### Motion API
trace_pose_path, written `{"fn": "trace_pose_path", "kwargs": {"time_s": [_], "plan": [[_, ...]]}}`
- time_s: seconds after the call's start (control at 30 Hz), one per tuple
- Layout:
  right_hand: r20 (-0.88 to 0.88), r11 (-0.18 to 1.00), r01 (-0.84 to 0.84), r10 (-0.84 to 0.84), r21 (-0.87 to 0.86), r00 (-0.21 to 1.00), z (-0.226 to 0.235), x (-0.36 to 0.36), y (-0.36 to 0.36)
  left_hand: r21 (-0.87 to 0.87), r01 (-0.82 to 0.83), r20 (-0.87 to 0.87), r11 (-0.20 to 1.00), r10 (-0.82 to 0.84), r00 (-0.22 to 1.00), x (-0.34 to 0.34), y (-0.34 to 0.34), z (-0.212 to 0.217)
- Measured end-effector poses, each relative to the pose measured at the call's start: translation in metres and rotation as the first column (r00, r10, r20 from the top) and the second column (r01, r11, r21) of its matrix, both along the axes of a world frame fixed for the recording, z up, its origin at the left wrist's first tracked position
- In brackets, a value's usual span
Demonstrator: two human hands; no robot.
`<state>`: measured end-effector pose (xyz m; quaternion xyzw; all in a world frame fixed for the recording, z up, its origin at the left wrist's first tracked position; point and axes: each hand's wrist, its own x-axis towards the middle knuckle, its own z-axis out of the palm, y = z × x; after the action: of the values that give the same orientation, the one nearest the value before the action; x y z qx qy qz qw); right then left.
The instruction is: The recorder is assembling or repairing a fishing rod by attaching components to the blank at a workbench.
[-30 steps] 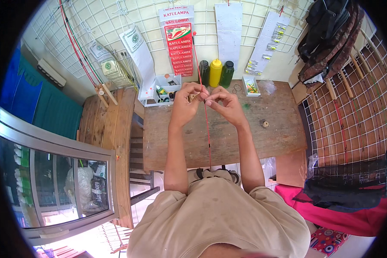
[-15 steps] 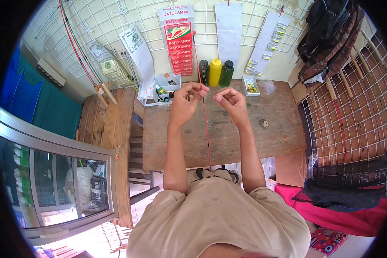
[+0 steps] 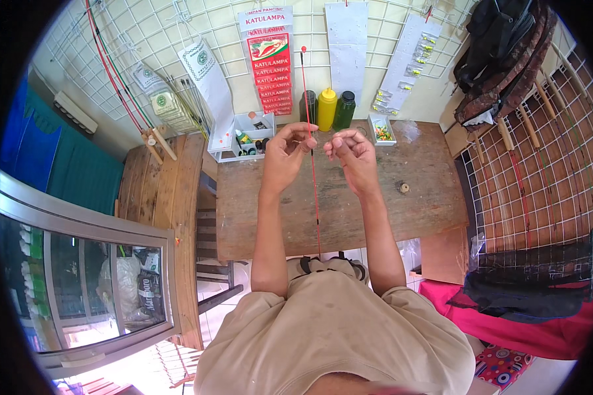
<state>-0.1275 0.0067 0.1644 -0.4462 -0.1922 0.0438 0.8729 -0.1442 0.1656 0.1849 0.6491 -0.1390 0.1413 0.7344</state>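
A thin red fishing rod (image 3: 315, 191) with dark bands and a red ball at its upper tip runs nearly upright between my arms, its lower end down by my lap. My left hand (image 3: 284, 158) pinches it near the upper part, thumb against fingertips. Just right of the rod, my right hand (image 3: 357, 161) is closed in a pinch with its fingers curled; any fine thread between the fingertips is too small to make out. Both hands are above the far part of the wooden table (image 3: 270, 220).
Along the wall stand a yellow squeeze bottle (image 3: 327, 110), a green bottle (image 3: 344, 112) and a dark one. A white tray of small bottles (image 3: 237, 157) sits left, a box of colourful bits (image 3: 381, 141) right. A small spool-like piece (image 3: 404, 188) lies on the table.
My right hand has turned, its fingers curling more and moving slightly toward the rod. The rod's tip now stands a little more upright. My left hand keeps its pinch.
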Motion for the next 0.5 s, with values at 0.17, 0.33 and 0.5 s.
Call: {"fn": "trace_pose_path", "kwargs": {"time_s": [0.17, 0.33, 0.5], "plan": [[0.086, 0.989, 0.098, -0.089, -0.107, 0.992, 0.009, -0.004, 0.004, -0.072, 0.069, -0.084, 0.995, -0.075, 0.994, -0.001, 0.005, -0.001], [0.101, 0.972, 0.157, -0.141, -0.174, 0.985, 0.009, -0.006, 0.004, -0.077, 0.088, -0.1, 0.993, -0.096, 0.99, -0.001, 0.006, -0.003], [0.178, 0.94, 0.258, -0.221, -0.222, 0.959, 0.0, -0.002, 0.005, -0.088, 0.126, -0.072, 0.988, -0.133, 0.989, 0.001, 0.003, -0.005]]}}
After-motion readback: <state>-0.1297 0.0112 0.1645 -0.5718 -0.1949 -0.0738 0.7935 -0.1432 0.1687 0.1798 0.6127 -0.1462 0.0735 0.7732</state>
